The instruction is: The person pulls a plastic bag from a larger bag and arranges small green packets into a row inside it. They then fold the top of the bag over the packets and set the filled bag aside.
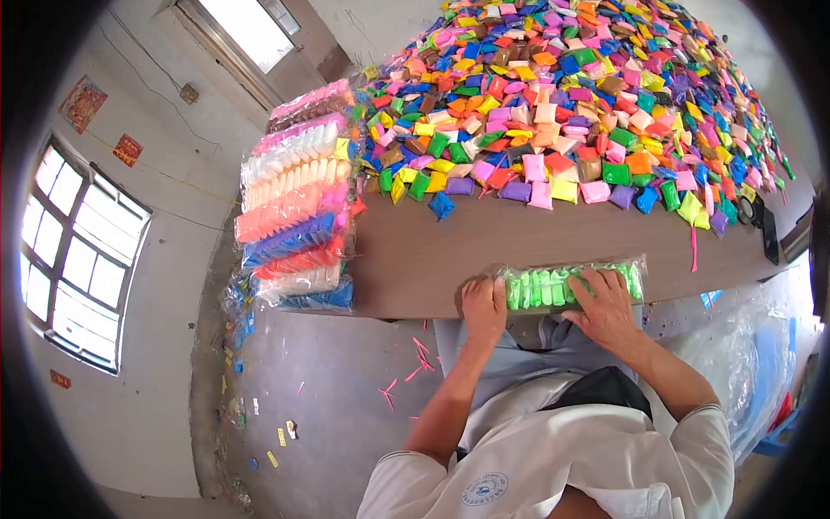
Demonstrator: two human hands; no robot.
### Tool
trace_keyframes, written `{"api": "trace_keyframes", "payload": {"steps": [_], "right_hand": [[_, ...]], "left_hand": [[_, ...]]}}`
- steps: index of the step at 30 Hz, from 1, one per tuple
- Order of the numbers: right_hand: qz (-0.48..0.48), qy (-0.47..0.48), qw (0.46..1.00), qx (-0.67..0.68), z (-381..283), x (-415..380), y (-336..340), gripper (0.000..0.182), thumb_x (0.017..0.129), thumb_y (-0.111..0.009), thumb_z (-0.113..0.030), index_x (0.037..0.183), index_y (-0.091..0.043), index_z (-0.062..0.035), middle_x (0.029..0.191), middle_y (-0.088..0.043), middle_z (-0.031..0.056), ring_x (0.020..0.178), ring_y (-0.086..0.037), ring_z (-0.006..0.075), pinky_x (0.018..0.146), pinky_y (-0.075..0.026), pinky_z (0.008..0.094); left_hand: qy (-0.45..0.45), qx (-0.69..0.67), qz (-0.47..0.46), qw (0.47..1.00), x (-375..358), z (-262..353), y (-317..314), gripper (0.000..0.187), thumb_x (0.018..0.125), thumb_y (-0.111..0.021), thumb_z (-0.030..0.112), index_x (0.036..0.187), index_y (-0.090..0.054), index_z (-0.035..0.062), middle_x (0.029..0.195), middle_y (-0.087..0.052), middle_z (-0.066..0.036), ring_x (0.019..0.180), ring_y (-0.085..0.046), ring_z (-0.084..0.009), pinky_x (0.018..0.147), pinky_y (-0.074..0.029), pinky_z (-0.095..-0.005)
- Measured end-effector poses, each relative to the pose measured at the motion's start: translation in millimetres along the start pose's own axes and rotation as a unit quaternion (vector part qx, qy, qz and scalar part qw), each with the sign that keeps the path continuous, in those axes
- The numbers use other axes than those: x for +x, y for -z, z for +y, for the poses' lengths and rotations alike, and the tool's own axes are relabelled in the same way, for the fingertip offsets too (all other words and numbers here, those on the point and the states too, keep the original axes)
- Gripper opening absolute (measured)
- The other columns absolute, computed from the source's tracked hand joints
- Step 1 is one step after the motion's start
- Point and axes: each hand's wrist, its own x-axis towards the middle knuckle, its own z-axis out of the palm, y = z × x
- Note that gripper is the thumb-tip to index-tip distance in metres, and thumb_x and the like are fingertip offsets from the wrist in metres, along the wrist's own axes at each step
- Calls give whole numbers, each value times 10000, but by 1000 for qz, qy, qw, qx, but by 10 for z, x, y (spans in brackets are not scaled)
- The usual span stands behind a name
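A clear plastic bag with a row of bright green packets (538,290) lies along the table's near edge, right in front of me. My left hand (484,304) is closed at the bag's left end, the fingers pinching the plastic there. Across the right part of the same bag lies my right hand (608,304), its fingers bent over the top and its thumb along the near side. Loose film sticks out past the bag's right end. My palms and the bag's underside are hidden.
A large heap of small coloured packets (536,112) covers the far side of the brown table (415,251). Filled clear bags sorted by colour (294,203) are stacked at the left. Tape (746,208) and a dark phone-like object (769,232) lie right. Clear plastic sheeting (735,346) hangs lower right.
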Motion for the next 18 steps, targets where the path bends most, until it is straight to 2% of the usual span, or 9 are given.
{"api": "trace_keyframes", "payload": {"steps": [6, 10, 13, 18], "right_hand": [[14, 34, 999, -4, 204, 63, -215, 417, 654, -767, -207, 1018, -593, -100, 1005, -561, 40, 970, -524, 245, 859, -409, 407], [31, 60, 997, 32, 339, 110, -260, 317, 704, -728, -214, 975, -617, -92, 943, -567, 40, 948, -529, 236, 814, -416, 399], [-35, 39, 998, 46, 432, 222, -251, 326, 719, -738, -261, 990, -660, -99, 974, -609, 38, 972, -539, 249, 857, -420, 401], [-122, 13, 990, 65, 543, 472, -211, 276, 783, -703, -302, 962, -687, -92, 962, -631, 63, 982, -565, 273, 857, -436, 419]], "left_hand": [[-13, -12, 1, 1000, 23, -20, 31, 363, 934, -530, 217, 647, -463, 5, 636, -475, -179, 650, -485, -377, 610, -353, -493], [-13, -31, -4, 999, 35, -82, 17, 381, 965, -492, 229, 654, -476, 9, 626, -473, -158, 627, -478, -357, 614, -361, -474], [36, -106, -7, 994, 37, 32, 73, 430, 1002, -436, 253, 652, -488, 10, 609, -476, -130, 617, -474, -329, 629, -374, -460], [93, -182, -8, 979, 37, 21, 90, 472, 1025, -389, 262, 646, -497, 1, 610, -511, -108, 604, -496, -263, 615, -393, -414]]}}
